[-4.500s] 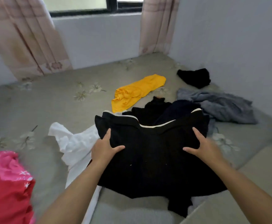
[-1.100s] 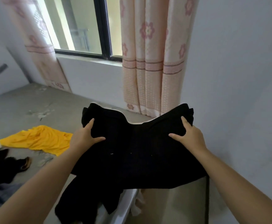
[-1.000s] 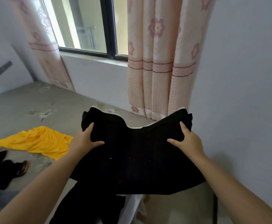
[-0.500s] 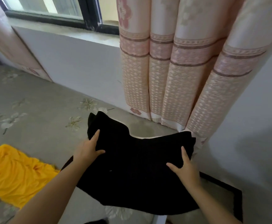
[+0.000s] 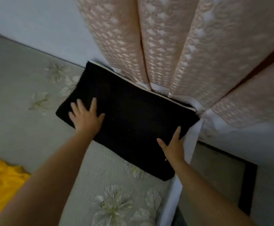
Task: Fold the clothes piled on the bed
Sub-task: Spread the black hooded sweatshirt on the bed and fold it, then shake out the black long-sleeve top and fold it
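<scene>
A folded black garment (image 5: 129, 115) with a thin white trim along its far edge lies flat on the grey flowered bed (image 5: 19, 82), in the corner under the curtain. My left hand (image 5: 85, 116) rests flat on the garment's left part, fingers spread. My right hand (image 5: 173, 145) lies flat on its right edge with straight fingers, close to the bed's side.
A pink patterned curtain (image 5: 173, 51) hangs just behind the garment and touches its far edge. A yellow garment (image 5: 1, 183) lies at the lower left on the bed. The bed's white edge (image 5: 183, 160) drops off at right, beside a dark-framed floor strip (image 5: 247, 185).
The black garment was carried from the pile to the bed's corner and set down flat. Both hands moved from holding it up to lying flat on top of it.
</scene>
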A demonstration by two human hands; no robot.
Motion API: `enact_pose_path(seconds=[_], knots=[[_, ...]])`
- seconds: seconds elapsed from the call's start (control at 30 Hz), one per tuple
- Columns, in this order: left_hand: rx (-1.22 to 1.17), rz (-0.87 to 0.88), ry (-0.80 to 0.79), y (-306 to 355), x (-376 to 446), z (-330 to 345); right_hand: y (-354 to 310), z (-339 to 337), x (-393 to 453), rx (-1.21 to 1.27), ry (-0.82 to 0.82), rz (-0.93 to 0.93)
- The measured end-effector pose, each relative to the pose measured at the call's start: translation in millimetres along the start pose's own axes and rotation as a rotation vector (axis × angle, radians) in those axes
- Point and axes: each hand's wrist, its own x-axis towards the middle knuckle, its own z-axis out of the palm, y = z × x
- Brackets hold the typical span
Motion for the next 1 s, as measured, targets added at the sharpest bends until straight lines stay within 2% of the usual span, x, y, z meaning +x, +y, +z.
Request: enact_pose_path(seconds=[0.13, 0.27, 0.37, 0.43, 0.5, 0.6, 0.67, 0.7, 0.8, 1.0], knots=[[-0.109, 0.072, -0.269, 27.2, -38.7, 73.0, 17.1, 0.7, 10.3, -0.127, -0.037, 0.010], [-0.109, 0.050, -0.291, 28.3, -36.7, 88.4, 20.0, 9.5, 11.0, -0.527, -0.011, 0.086], [-0.155, 0.068, -0.277, 26.5, -41.3, 82.0, 17.2, 7.0, 8.7, -0.585, -0.017, 0.106], [-0.197, 0.095, -0.210, 19.3, -56.9, 74.9, 15.7, 3.3, 0.5, -0.617, 0.039, 0.052], [-0.212, 0.082, -0.135, 3.1, -81.3, 72.9, 11.8, 3.0, -13.0, -0.648, 0.074, -0.037], [-0.184, 0.012, -0.134, -34.1, -130.5, 79.6, 2.2, 19.9, -40.4, -0.702, -0.023, -0.230], [-0.227, -0.067, -0.131, -64.6, -169.4, 81.0, -5.9, 41.9, -65.2, -0.739, -0.102, -0.455], [-0.274, -0.108, -0.081, -81.5, -189.1, 80.6, -8.0, 55.5, -78.3, -0.761, -0.128, -0.582], [-0.362, -0.293, 0.021, -135.0, -259.1, 85.6, -20.6, 89.3, -128.3, -0.789, -0.248, -0.833], [-0.339, -0.619, 0.036, -211.1, -429.7, 103.6, -17.3, 131.3, -240.8, -0.791, -0.438, -1.167]])
